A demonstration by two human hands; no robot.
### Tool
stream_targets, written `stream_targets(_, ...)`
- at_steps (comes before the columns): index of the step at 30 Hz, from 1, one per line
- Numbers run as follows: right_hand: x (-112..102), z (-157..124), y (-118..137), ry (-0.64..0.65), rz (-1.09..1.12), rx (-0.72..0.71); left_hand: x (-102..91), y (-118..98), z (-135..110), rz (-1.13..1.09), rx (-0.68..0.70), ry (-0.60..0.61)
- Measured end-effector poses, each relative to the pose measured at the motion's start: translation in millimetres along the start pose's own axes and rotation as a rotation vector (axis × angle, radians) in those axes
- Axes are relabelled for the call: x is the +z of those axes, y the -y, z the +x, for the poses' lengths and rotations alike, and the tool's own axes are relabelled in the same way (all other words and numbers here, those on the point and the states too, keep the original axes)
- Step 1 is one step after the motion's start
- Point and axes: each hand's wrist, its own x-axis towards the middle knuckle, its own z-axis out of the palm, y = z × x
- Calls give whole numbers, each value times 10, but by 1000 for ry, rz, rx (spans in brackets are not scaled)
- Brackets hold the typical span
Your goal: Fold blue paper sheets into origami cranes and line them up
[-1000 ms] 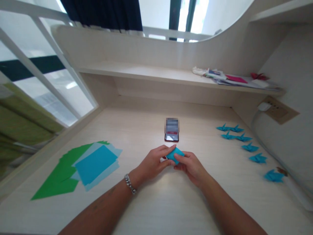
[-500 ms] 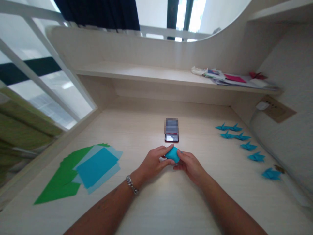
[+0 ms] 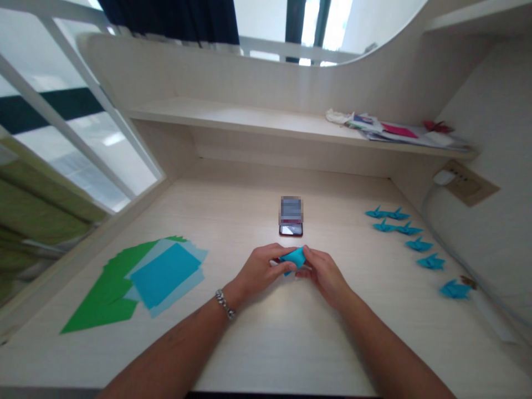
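Observation:
Between my two hands is a small piece of folded blue paper (image 3: 294, 257), held just above the desk. My left hand (image 3: 266, 267) pinches its left side with thumb and fingers; a chain bracelet circles that wrist. On the opposite edge, my right hand (image 3: 326, 272) grips the paper between thumb and fingers. Some fingertips are hidden behind the paper. Just beyond the hands lies a phone (image 3: 291, 229), its upper part blurred out. Several folded blue paper cranes (image 3: 419, 244) stand in a line at the right of the desk.
Blue paper sheets (image 3: 166, 274) overlap a fan of green sheets (image 3: 97, 302) on the left. Papers (image 3: 399, 131) lie on the shelf (image 3: 233, 118) above the desk. At the right wall, a cable (image 3: 424, 208) runs from a socket plate (image 3: 471, 183).
The folded blue paper has been tilted in my hands and now looks flatter, with a lower flap showing. My view has shifted slightly, bringing the desk's front edge into sight.

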Motion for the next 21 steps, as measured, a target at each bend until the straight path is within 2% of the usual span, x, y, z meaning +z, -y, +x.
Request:
stream_targets(4,9,-28,8,-13,-2,-43,15,9,17,-110,-77,-9)
stream_targets(10,-20,-11,-77,-46,-45,-146,67,88,55,-437,-251,-26)
stream_targets(16,-14,-7,-138,-121,-299,-283,109,140,51,-555,-285,-34)
stream_targets(21,12,-41,-98,-165,-333,-316,138,187,51,-624,-312,-33)
